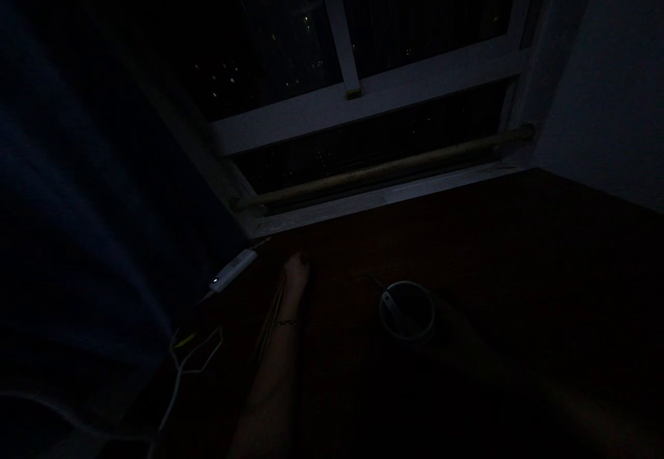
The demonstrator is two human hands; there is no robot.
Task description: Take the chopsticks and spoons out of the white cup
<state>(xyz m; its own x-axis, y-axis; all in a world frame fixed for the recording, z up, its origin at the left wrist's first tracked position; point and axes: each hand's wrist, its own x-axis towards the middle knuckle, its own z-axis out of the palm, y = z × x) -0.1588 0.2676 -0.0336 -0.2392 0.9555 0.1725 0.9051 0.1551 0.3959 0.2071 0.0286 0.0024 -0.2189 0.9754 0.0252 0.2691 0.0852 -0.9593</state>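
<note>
The scene is very dark. My left hand (297, 269) is stretched forward over a dark wooden table (519, 251), and its fingers look curled, though the darkness hides what they do. A thin pale stick (273, 312) runs alongside my left wrist. A round white cup (407, 312) with a utensil in it stands to the right of that hand. My right hand (450, 326) is only a faint shape touching or just beside the cup's right side. Its fingers cannot be made out.
A small white device (233, 270) with a lit dot lies left of my left hand, and a white cable (193, 357) loops nearer to me. A dark curtain (77, 203) hangs at left. Behind the table are a window frame (363, 96) and a wooden rod (384, 169).
</note>
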